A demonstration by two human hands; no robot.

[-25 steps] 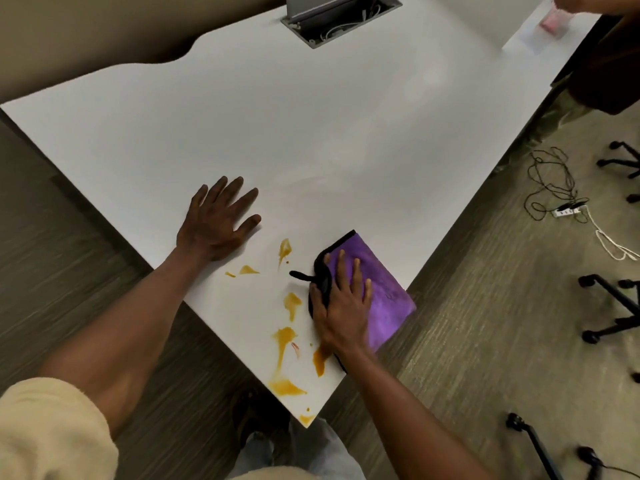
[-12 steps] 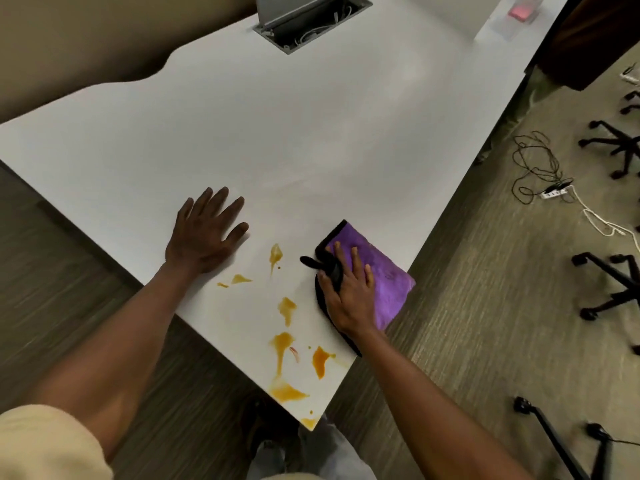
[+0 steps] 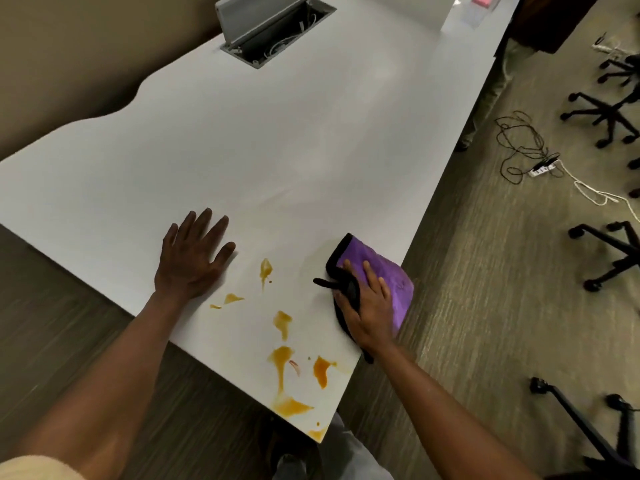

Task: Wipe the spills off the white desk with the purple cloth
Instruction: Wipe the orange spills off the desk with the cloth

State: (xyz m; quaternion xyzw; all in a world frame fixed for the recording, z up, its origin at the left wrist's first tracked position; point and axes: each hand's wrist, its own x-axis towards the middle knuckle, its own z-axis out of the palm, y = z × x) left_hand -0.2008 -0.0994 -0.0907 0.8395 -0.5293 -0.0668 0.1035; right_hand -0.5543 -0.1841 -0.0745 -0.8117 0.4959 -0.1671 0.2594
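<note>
The white desk (image 3: 277, 150) carries several orange-brown spills (image 3: 282, 362) near its front corner, with one smaller blot (image 3: 266, 268) farther in. A purple cloth (image 3: 388, 275) with a black edge lies at the desk's right edge, partly hanging over it. My right hand (image 3: 367, 313) presses flat on the cloth with straight fingers, just right of the spills. My left hand (image 3: 192, 258) rests flat on the bare desk, fingers spread, left of the spills.
An open cable box (image 3: 273, 27) is set into the desk at the back. A pink object (image 3: 483, 0) sits at the far corner. On the floor at right lie tangled cables with a power strip (image 3: 543, 169) and black chair bases (image 3: 602, 119).
My right hand has slid the purple cloth away from me along the right edge, uncovering an orange spill near the corner. My left hand has stayed in place on the desk.
</note>
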